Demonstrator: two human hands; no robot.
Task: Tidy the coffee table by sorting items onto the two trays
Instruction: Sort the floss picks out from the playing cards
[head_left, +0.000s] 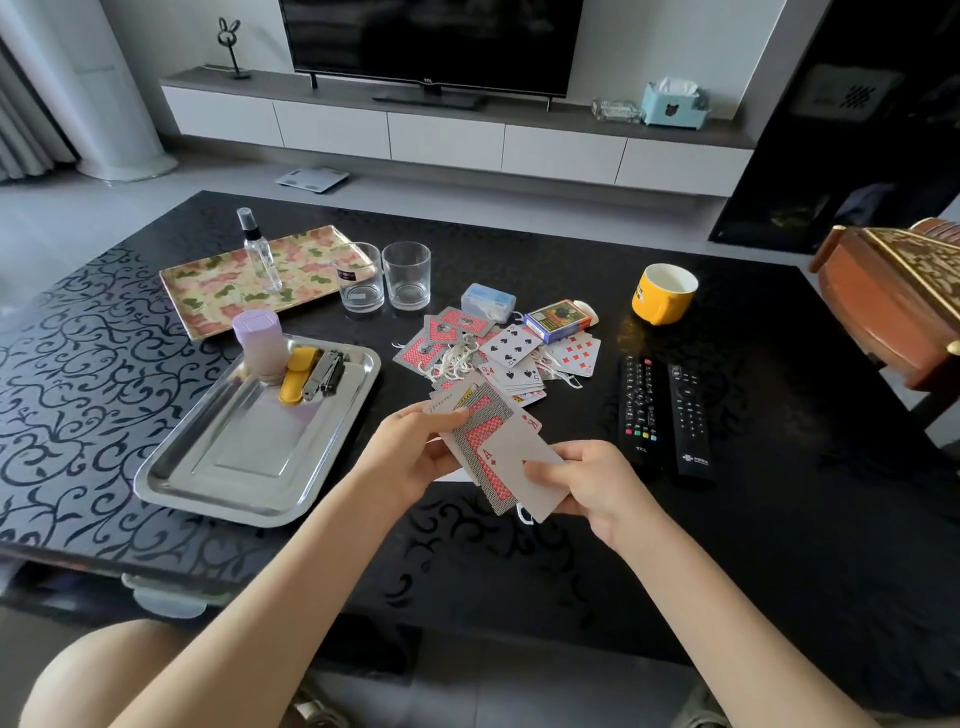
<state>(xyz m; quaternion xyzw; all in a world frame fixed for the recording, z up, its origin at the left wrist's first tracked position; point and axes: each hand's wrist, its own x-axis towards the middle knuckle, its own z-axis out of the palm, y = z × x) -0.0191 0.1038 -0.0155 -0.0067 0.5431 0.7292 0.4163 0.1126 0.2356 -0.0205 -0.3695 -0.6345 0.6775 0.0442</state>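
Observation:
My left hand grips a small stack of playing cards above the black coffee table. My right hand pinches an ace card at the stack's near end. More cards lie scattered with white floss picks in the table's middle, beside a card box. A steel tray at the left holds a lilac container, a yellow item and a metal clipper. A floral tray behind it carries a spray bottle.
Two glasses stand by the floral tray. A blue floss box, a yellow mug and two black remotes lie to the right. A carved wooden box sits at the right edge. A TV stands beyond.

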